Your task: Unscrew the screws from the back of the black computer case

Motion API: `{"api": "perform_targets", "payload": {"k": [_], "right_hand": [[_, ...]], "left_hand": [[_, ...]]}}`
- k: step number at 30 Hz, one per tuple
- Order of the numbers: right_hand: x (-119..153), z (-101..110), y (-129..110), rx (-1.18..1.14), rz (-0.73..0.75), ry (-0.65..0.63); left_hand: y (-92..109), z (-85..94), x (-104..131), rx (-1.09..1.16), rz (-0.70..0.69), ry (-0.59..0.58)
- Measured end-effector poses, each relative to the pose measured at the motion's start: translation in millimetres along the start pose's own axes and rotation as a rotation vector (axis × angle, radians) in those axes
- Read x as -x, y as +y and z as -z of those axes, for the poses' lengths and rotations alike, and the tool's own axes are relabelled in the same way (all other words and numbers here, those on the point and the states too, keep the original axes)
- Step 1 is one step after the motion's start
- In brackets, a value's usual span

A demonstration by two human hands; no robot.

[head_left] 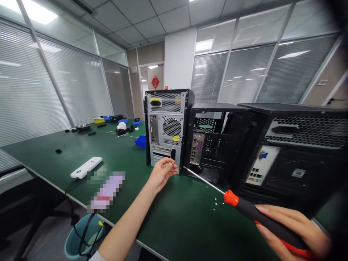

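My left hand (pixel 163 173) is closed in a pinch on a small metal screw (pixel 172 163), in front of the lower back panel of the silver computer case (pixel 165 123). In my right hand (pixel 296 228) is a screwdriver (pixel 252 214) with a black and red handle. Its long shaft points left, and the tip is near the case's lower right edge, a little right of my left fingers. Several small screws (pixel 215 203) lie loose on the green table, below the open black case (pixel 208 145).
Another black case (pixel 304 145) stands at the right. A blue bin (pixel 140 141) sits left of the silver case. A white power bank (pixel 86 167) and a blurred purple object (pixel 108 190) lie on the green table (pixel 125 156). Below its edge is a teal bucket (pixel 72 241).
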State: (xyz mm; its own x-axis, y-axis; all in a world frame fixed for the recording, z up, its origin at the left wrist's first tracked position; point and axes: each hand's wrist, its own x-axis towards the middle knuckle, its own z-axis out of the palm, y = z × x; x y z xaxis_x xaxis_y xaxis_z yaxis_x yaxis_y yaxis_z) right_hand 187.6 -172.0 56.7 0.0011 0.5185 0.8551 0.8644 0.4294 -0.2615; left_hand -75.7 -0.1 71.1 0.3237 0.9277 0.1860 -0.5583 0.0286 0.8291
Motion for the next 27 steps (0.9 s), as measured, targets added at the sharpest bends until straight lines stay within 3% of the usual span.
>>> {"api": "perform_targets", "payload": {"k": [4,14,27], "right_hand": [[-23.9,0.9,-18.0,-0.088,0.082,-0.109],[-57.2,-10.4,-32.5,-0.016,0.365,-0.045],[-65.5,-21.5,-41.1,0.070,0.363,-0.051]], "left_hand": [[-0.3,3.4,-2.0,0.043,-0.018,-0.016],[-0.9,4.6,-3.5,0.053,-0.069,-0.006],[-0.8,4.8,-3.0,0.080,-0.090,-0.007]]}}
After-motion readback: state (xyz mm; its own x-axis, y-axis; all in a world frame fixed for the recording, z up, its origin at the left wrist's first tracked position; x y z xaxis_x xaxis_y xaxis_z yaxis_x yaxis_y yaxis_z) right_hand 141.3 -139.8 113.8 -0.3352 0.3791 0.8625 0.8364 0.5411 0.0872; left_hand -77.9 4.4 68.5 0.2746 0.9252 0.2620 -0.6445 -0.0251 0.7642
